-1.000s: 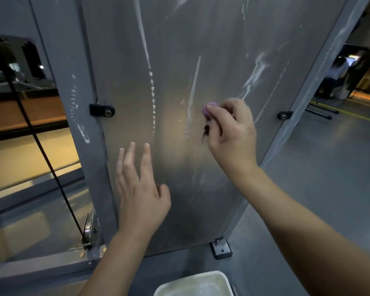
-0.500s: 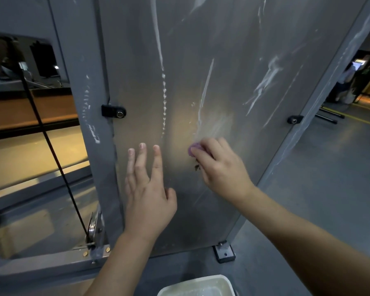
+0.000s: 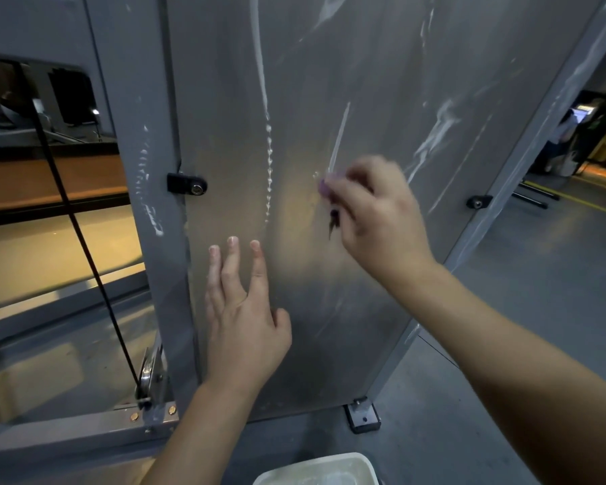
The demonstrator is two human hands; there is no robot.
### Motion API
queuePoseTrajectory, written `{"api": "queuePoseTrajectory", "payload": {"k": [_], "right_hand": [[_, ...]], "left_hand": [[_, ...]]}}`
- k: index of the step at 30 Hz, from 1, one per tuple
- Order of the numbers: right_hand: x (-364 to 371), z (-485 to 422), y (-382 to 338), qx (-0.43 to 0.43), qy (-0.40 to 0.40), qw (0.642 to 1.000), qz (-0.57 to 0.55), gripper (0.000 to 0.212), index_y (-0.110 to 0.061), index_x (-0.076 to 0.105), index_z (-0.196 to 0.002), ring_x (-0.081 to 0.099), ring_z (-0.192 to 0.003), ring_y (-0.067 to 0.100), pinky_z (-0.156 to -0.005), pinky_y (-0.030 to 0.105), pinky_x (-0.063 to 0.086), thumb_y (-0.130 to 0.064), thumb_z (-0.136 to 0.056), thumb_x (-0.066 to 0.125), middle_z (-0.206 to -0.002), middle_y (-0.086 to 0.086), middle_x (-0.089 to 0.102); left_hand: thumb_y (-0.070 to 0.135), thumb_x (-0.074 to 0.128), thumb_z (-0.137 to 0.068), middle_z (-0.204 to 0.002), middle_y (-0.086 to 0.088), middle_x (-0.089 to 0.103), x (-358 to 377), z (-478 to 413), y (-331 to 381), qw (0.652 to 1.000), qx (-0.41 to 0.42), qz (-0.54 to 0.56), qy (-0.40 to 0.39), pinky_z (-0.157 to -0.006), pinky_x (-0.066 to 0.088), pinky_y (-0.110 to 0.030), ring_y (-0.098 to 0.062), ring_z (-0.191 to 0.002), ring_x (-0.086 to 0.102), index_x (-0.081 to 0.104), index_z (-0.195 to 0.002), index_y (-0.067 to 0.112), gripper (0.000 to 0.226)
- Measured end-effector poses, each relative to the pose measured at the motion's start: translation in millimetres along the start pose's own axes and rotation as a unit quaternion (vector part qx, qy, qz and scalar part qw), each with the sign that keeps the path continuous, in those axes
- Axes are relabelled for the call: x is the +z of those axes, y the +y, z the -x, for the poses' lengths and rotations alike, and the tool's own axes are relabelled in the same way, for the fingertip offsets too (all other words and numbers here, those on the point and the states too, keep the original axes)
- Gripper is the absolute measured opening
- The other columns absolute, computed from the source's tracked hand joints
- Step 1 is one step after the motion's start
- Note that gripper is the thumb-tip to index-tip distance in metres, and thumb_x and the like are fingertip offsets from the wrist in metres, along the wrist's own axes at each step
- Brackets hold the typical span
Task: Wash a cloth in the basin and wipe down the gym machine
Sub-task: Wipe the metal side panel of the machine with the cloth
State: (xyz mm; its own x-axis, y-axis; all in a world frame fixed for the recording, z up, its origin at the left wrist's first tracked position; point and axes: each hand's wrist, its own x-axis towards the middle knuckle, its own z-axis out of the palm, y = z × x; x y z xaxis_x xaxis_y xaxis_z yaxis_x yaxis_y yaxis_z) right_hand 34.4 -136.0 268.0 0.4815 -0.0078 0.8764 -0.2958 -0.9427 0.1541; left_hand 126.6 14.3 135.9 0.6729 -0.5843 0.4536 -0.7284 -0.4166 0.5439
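Observation:
The gym machine's grey metal panel (image 3: pixel 329 82) fills the view, streaked with white foam lines. My right hand (image 3: pixel 375 218) grips a small bunched purple cloth (image 3: pixel 324 185) and holds it against the panel near its middle; the hand is motion-blurred. A dark bit of the cloth hangs below the fingers. My left hand (image 3: pixel 242 309) lies flat on the lower panel with fingers straight and spread. The white basin (image 3: pixel 361 465) shows only its rim at the bottom edge.
A grey frame post (image 3: pixel 147 169) with a black latch (image 3: pixel 186 183) stands left of the panel. A black cable (image 3: pixel 84 246) runs down to a pulley (image 3: pixel 147 376). A black foot bracket (image 3: pixel 362 416) sits on the grey floor. A person stands far right (image 3: pixel 564 134).
My right hand with the cloth went down the panel and has come back up to mid-height. My left hand stays pressed flat on the panel.

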Motion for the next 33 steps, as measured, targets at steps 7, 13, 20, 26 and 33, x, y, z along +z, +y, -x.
{"api": "queuePoseTrajectory", "payload": {"k": [7, 13, 20, 26, 33], "right_hand": [[13.8, 51.7, -14.8, -0.091, -0.174, 0.98, 0.005, 0.023, -0.01, 0.07, -0.11, 0.051, -0.091, 0.031, -0.054, 0.043, 0.054, -0.011, -0.094, 0.053, -0.105, 0.011, 0.06], [-1.5, -20.5, -7.4, 0.001, 0.015, 1.0, 0.008, 0.017, -0.005, 0.075, -0.098, 0.056, -0.086, 0.034, -0.067, 0.044, 0.052, -0.011, -0.101, 0.059, -0.1, 0.014, 0.063], [3.2, 20.4, -12.9, -0.074, -0.161, 0.984, -0.003, 0.013, -0.014, 0.07, -0.103, 0.053, -0.093, 0.031, -0.058, 0.044, 0.054, -0.011, -0.092, 0.063, -0.104, 0.008, 0.058], [5.7, -13.6, -16.2, 0.001, 0.003, 1.0, -0.014, 0.016, -0.005, 0.074, -0.1, 0.055, -0.087, 0.036, -0.073, 0.045, 0.05, -0.002, -0.096, 0.059, -0.101, 0.016, 0.062], [-1.7, -4.0, -5.1, -0.078, -0.107, 0.991, -0.02, 0.017, -0.01, 0.074, -0.105, 0.056, -0.09, 0.036, -0.068, 0.045, 0.054, -0.007, -0.097, 0.058, -0.102, 0.013, 0.061]], "left_hand": [[0.024, 0.066, -0.084, -0.169, 0.003, -0.015, -3.1, -0.5, -0.8, 1.0, 0.002, -0.008, -0.005, -0.123, 0.017, -0.053, -0.02, -0.155, -0.023, 0.005, -0.165, 0.026, 0.101], [0.028, 0.062, -0.087, -0.168, 0.003, -0.021, -6.8, 0.6, 1.7, 1.0, -0.003, -0.022, -0.017, -0.123, 0.014, -0.05, -0.019, -0.153, -0.03, -0.002, -0.165, 0.027, 0.101], [0.027, 0.063, -0.082, -0.17, -0.001, -0.012, -10.6, 0.6, -2.4, 0.999, 0.008, -0.039, -0.006, -0.124, 0.012, -0.048, -0.021, -0.156, -0.021, 0.007, -0.165, 0.026, 0.1], [0.025, 0.062, -0.084, -0.167, -0.002, 0.0, -18.3, 0.3, 3.9, 1.0, -0.002, -0.02, 0.01, -0.124, 0.016, -0.053, -0.024, -0.157, -0.008, 0.022, -0.163, 0.025, 0.089], [0.015, 0.064, -0.078, -0.167, -0.005, 0.014, -22.4, -5.8, -0.4, 0.997, 0.013, 0.028, 0.065, -0.125, 0.02, -0.054, -0.021, -0.158, -0.001, 0.044, -0.151, 0.02, 0.076]]}}
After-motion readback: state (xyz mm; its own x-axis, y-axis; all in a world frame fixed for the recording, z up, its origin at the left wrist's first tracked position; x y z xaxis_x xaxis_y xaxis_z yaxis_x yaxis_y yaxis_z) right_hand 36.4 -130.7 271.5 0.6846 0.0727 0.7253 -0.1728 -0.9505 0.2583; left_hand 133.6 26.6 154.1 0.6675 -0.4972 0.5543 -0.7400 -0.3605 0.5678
